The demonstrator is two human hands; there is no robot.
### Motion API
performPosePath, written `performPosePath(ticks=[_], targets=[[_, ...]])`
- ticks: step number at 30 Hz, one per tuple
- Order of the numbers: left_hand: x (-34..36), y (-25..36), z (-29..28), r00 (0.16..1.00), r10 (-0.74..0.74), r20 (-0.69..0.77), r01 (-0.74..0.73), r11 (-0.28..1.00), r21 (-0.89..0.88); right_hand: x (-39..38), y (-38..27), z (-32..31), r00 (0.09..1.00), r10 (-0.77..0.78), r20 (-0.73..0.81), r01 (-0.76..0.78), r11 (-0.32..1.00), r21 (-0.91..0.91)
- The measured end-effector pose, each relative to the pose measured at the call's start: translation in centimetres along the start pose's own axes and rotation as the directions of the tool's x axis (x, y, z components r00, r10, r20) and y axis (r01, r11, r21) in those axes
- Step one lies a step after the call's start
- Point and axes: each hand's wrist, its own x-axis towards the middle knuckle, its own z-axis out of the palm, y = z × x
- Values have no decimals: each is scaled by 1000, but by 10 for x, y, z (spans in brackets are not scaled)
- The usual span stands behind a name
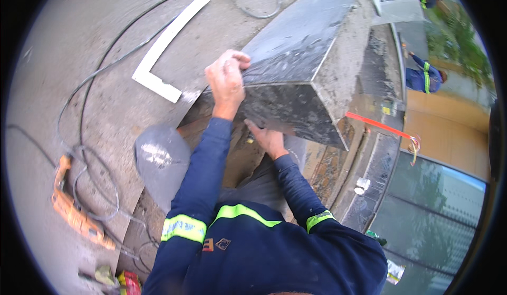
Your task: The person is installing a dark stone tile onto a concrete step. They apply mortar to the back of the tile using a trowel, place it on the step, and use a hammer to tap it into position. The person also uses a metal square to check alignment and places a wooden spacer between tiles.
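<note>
A dark stone slab (288, 107) stands on edge in front of me, against the end of a long block with a grey top (303, 36). My left hand (227, 81) grips the slab's upper left corner, its fingers curled over the edge. Lower down, my right hand (268, 139) holds the bottom edge from below. Its fingers are partly hidden by the slab, with the thumb showing at the left. Between my knees, under the slab, lies a rough hollow (237, 165).
A white L-shaped square (170, 39) lies on the concrete at left, near black cables (113, 41). An orange power tool (79, 213) rests at lower left. A red strip (377, 125) juts out on the right. Two people (425, 78) in dark blue are farther off.
</note>
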Motion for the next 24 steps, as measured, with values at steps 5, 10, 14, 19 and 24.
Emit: performPosePath(ticks=[5, 10, 14, 19, 24], targets=[[-5, 4, -6, 997, 1, -77, 14, 981, 192, 3, 16, 6, 997, 36, 66, -29, 995, -95], [-3, 8, -17, 998, 47, -30, -16, 757, 653, 18, 86, -3, 940, -300, 163, 341, 839, -425], [13, 17, -28, 977, 69, 203, -213, 415, 884, 59, 147, -26, 977, -160, 140, 194, 940, -280], [26, 68, -51, 837, -157, 525, -486, 228, 844, 98, 156, 4, 992, 105, -68, -121, 939, -321], [-37, 125, -56, 730, -400, 554, -92, 745, 660, 120, 203, -9, 965, 261, -36, -247, 847, -471]])
